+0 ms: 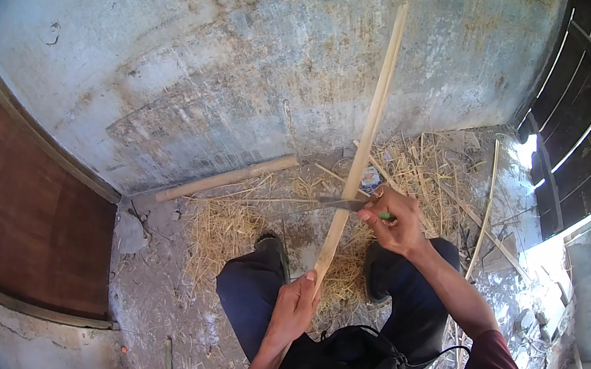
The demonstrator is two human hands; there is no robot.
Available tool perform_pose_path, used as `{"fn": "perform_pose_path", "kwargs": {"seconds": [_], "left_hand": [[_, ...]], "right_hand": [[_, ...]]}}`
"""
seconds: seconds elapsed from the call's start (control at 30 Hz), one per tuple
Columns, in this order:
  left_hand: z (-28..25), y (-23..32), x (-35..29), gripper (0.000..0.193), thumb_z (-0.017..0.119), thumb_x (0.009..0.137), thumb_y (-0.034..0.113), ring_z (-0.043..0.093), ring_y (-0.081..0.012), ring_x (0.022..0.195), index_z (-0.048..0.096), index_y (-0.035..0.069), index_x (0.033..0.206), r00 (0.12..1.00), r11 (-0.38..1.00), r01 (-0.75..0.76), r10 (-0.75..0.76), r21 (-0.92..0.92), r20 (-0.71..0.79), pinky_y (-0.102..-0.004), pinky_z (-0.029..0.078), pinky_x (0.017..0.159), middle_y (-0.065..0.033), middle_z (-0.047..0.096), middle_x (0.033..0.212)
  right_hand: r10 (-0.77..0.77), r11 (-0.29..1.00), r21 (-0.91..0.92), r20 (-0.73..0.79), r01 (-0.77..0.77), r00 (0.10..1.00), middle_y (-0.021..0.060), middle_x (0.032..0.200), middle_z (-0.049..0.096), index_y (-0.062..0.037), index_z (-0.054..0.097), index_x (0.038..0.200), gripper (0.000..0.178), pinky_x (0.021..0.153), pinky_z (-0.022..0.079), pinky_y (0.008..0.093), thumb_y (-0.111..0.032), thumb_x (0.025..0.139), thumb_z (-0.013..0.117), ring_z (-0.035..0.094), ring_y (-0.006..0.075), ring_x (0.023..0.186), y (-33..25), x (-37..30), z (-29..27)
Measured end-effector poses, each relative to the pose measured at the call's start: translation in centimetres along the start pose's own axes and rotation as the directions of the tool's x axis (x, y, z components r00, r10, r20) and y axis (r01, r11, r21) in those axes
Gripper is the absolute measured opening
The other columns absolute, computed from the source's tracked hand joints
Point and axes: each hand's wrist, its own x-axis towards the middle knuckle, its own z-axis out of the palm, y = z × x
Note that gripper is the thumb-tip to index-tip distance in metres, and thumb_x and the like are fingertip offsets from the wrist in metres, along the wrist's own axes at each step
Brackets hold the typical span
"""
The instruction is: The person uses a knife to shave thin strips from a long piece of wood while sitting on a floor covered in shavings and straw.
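Left hand (293, 308) clasped around the near end of a long, pale bamboo strip (372, 112), fingers wrapped over its edge, just above my left knee. Strip runs up and slightly right from there, past my right hand (398, 222), its far end seen against the stained wall (237, 62); cannot tell whether that end touches. Right hand closed on a green-handled knife (346, 204), thumb forward, blade lying crosswise over the strip a little beyond my knees. I sit with legs apart, dark shoes (273, 250) on the floor (162, 291). Straw-coloured shavings (222, 231) heaped between and around my feet. A bamboo pole (227, 179) lies along the base of the wall, left of the strip.
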Motion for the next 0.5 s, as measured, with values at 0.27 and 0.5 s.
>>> {"fn": "perform_pose_path", "kwargs": {"seconds": [0.27,0.5], "left_hand": [[0.1,0.0,-0.8,0.053,0.038,0.12,0.034,0.048,-0.0157,0.055,0.056,-0.002,0.085,0.997,0.993,-0.063,0.067,0.102,-0.043,-0.0407,0.041,0.055,-0.0064,0.048,0.06],[-0.4,-1.2,-1.9,0.052,0.037,0.12,0.032,0.047,-0.013,0.049,0.056,0.001,0.083,0.993,0.988,-0.105,0.11,0.114,-0.042,-0.036,0.039,0.051,-0.0024,0.049,0.058]], "right_hand": [[-0.137,0.99,-0.018,0.05,0.138,0.989,0.0126,0.083,0.07,-0.0022,0.063,0.084,0.022,0.06,0.052,0.0319,-0.004,0.092,0.083,0.071,0.0226,0.068,1.2,0.6,-0.5],[0.088,0.995,-0.03,-0.133,-0.093,0.987,0.0114,0.078,0.069,-0.0019,0.062,0.081,0.025,0.057,0.048,0.0329,-0.006,0.093,0.083,0.066,0.0195,0.065,1.6,1.4,-1.5]]}}
